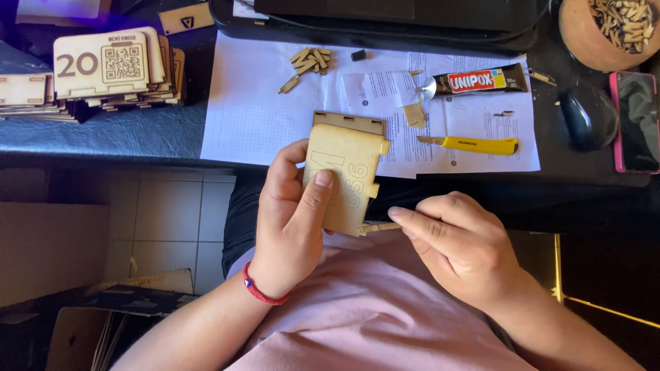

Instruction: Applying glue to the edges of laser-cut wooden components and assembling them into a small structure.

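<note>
Holding a pale, laser-cut plywood panel with rounded corners and engraved figures, the person's left hand clasps it upright over the lap, thumb pressed flat on its face. Just right of that grip, the right hand pinches a thin wooden sliver against the panel's lower corner. Keeping the panel steady and the sliver square to the edge seems the way to seat it cleanly. Beyond the grip lie a yellow utility knife and a black glue tube on white paper sheets.

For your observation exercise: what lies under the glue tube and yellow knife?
Both the glue tube and yellow utility knife rest on printed paper sheets; the desk beneath is covered.
</note>
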